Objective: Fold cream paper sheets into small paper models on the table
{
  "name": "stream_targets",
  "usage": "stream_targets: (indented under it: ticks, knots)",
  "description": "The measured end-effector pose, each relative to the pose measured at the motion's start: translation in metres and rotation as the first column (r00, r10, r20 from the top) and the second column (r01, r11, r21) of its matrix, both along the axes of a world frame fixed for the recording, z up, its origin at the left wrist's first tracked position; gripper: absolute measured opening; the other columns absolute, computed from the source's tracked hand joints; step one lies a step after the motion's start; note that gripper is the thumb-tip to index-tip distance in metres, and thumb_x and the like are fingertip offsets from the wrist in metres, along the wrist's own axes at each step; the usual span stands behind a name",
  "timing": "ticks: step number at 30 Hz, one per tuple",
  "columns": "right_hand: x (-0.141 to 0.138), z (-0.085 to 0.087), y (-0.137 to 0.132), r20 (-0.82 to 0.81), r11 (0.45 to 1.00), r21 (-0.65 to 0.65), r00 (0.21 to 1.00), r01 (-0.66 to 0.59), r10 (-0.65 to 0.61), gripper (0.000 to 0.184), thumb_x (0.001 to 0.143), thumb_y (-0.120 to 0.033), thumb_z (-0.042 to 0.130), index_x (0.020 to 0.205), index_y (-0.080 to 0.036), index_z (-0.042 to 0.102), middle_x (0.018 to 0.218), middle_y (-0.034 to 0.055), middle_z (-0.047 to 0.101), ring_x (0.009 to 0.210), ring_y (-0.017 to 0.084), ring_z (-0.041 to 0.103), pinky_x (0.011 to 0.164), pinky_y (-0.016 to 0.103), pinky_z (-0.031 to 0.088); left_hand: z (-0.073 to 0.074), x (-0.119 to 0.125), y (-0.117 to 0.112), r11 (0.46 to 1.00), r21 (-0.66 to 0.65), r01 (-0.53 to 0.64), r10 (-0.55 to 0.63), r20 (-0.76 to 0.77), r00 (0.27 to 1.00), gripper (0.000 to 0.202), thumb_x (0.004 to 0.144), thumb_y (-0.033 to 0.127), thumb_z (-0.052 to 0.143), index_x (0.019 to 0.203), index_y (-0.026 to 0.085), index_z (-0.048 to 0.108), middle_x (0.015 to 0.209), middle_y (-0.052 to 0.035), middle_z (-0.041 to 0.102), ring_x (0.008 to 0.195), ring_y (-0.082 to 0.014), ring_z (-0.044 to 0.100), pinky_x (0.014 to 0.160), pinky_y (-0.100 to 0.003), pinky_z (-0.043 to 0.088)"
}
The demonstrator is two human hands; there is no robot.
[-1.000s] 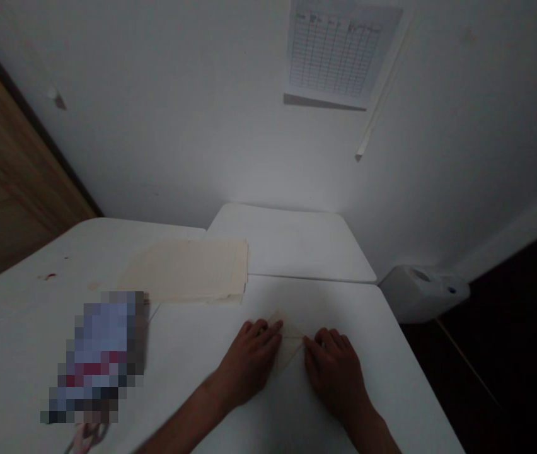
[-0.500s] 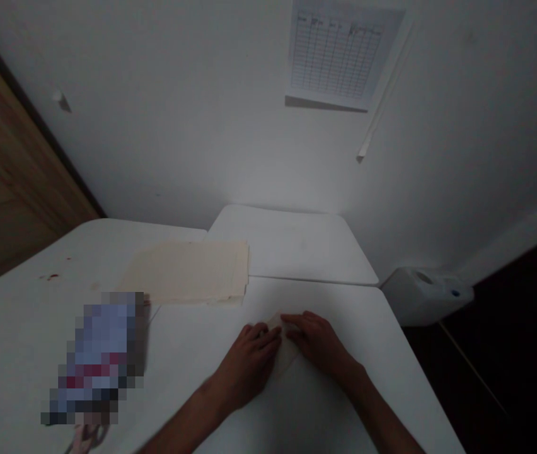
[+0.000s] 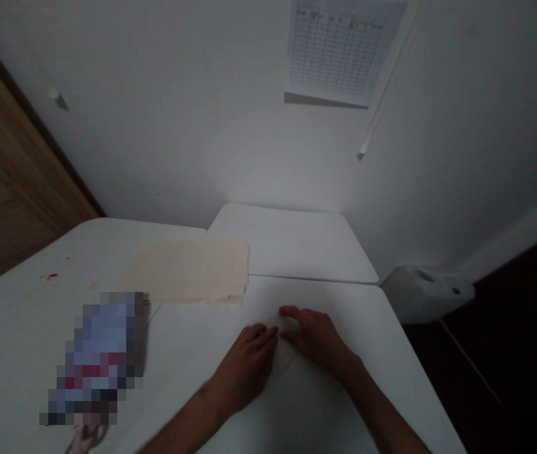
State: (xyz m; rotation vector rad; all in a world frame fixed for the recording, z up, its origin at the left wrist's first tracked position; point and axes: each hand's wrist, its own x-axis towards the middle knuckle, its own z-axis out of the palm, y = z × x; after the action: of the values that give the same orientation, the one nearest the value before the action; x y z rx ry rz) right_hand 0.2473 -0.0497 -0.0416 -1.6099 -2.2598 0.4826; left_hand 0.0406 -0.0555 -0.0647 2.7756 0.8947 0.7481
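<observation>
A small, thin beige sheet (image 3: 283,358), folded to a point at its far end, lies flat on the white table. Whether it is paper or cloth I cannot tell. My left hand (image 3: 252,359) presses on its left side, fingers closed together and partly covering it. At the far tip, the thumb and forefinger of my right hand (image 3: 318,334) curve around the right edge and grip it. A stack of larger beige sheets (image 3: 193,271) rests farther back and to the left, apart from both hands.
A blurred-out bluish item (image 3: 103,347) lies on the left, with pinkish handle-like loops (image 3: 84,435) below it. White tabletops (image 3: 292,243) meet at seams against the wall. A printed chart (image 3: 334,53) hangs above. A white plastic container (image 3: 420,296) stands beyond the right edge.
My right hand has shifted slightly up and back, its forefinger now more bent around the sheet's tip. My left hand stays almost in place on the sheet.
</observation>
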Motion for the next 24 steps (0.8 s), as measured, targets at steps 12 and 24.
stream_targets:
  ticks: [12, 24]
  knots:
    - [-0.004, 0.006, -0.001, 0.04, 1.0, 0.026, 0.999, 0.002, -0.003, 0.048, 0.085, -0.038, 0.061, 0.13, -0.027, 0.048, 0.117, 0.0049, 0.066, 0.102, 0.022, 0.064, 0.091, 0.032, 0.045, 0.0, -0.003, -0.001, 0.999, -0.034, -0.021, 0.02, -0.044, 0.999, 0.034, 0.087, 0.009, 0.046, 0.118, 0.015, 0.059, 0.128, -0.0106, 0.058, 0.111, -0.0276, 0.051, 0.095, -0.048, 0.049]
    - [-0.007, 0.015, -0.001, 0.144, 1.0, -0.015, 0.99, 0.002, 0.001, 0.052, 0.085, -0.041, 0.059, 0.133, -0.028, 0.044, 0.113, 0.0061, 0.069, 0.098, 0.024, 0.066, 0.083, 0.033, 0.046, 0.008, -0.006, -0.003, 0.995, -0.051, -0.089, 0.079, -0.167, 0.983, 0.04, 0.082, 0.008, 0.051, 0.121, 0.019, 0.057, 0.139, -0.0114, 0.049, 0.113, -0.0301, 0.048, 0.094, -0.051, 0.044]
